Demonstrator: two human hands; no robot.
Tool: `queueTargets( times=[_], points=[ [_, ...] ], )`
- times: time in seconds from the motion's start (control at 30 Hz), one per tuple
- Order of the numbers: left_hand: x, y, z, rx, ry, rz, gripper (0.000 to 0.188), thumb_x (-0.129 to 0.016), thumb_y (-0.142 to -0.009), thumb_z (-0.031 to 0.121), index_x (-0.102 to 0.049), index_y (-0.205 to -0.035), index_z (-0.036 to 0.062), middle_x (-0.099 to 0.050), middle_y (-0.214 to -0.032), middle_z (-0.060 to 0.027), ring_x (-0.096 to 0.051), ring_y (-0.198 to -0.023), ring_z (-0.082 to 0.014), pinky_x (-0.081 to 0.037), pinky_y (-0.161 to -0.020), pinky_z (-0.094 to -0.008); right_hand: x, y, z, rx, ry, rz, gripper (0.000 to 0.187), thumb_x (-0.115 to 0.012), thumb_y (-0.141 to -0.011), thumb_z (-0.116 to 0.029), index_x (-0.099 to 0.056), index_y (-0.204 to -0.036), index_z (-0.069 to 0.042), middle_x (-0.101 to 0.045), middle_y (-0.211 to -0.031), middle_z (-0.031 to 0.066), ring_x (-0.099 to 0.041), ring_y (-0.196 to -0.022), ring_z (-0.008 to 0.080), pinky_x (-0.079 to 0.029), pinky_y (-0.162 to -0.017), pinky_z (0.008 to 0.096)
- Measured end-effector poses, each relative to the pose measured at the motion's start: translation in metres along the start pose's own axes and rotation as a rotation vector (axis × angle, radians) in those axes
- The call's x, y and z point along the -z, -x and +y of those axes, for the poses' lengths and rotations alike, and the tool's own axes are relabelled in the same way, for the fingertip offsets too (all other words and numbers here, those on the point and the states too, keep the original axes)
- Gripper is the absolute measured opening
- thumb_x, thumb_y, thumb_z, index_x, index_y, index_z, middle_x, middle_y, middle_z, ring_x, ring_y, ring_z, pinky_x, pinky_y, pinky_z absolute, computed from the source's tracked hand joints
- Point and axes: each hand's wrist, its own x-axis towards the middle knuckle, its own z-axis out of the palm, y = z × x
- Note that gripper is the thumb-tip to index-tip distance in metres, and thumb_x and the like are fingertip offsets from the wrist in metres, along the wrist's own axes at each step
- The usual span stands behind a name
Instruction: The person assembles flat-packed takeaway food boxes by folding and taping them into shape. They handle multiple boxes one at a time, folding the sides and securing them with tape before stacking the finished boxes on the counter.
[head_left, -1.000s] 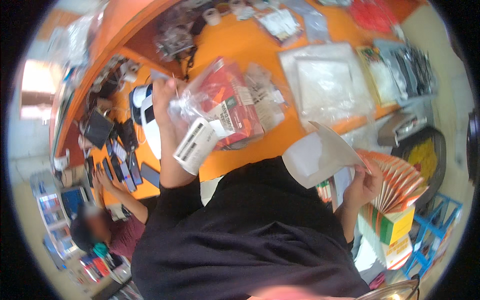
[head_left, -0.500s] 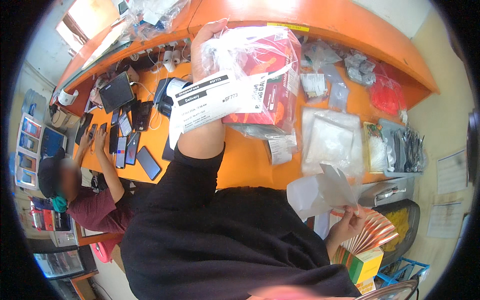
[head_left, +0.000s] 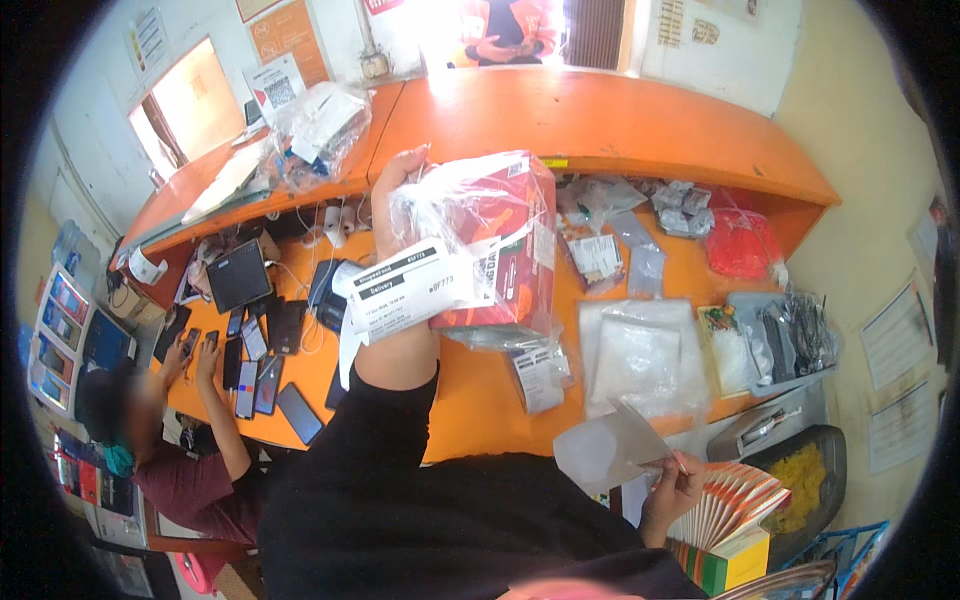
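Observation:
My left hand (head_left: pixel 397 182) grips a clear plastic bag holding a red box (head_left: pixel 515 225), raised above the orange desk. Most of that hand's palm is hidden behind the bag. Long white receipt slips (head_left: pixel 398 295) hang from the bag's front, crossing my forearm. Lower right, my right hand (head_left: pixel 675 492) pinches a curled whitish paper sheet (head_left: pixel 605 447) between thumb and fingers. Beneath that hand are a fan of orange-and-white folded papers (head_left: pixel 730 500) and a yellow-green box (head_left: pixel 735 560).
A raised orange counter (head_left: pixel 600 115) curves across the back. Flat clear bags (head_left: pixel 640 350) and a tray of black-wrapped items (head_left: pixel 790 340) lie to the right. Several phones (head_left: pixel 298 413) lie at left, beside a co-worker (head_left: pixel 205 490) holding a phone. Another person (head_left: pixel 505 35) stands beyond the counter.
The view has tilted up, bringing the counter top and the person beyond it into sight. The bagged box now sits lower and slightly left in view; both hands keep their holds.

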Motion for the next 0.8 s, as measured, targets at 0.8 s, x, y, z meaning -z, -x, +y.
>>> queueTargets(
  times=[0.8],
  points=[
    [-0.007,-0.019,-0.011,0.0,-0.024,0.014,0.02,-0.064,-0.087,0.023,-0.058,-0.073,0.0108,-0.059,-0.063,-0.0036,-0.059,-0.055,-0.0153,-0.05,-0.056,-0.0292,-0.016,-0.013,0.004,0.119,-0.038,-0.106,0.007,-0.062,-0.093,-0.001,-0.06,-0.1,-0.001,-0.064,-0.098,0.0087,-0.06,-0.091,0.0147,-0.048,-0.084,0.0281]
  ],
)
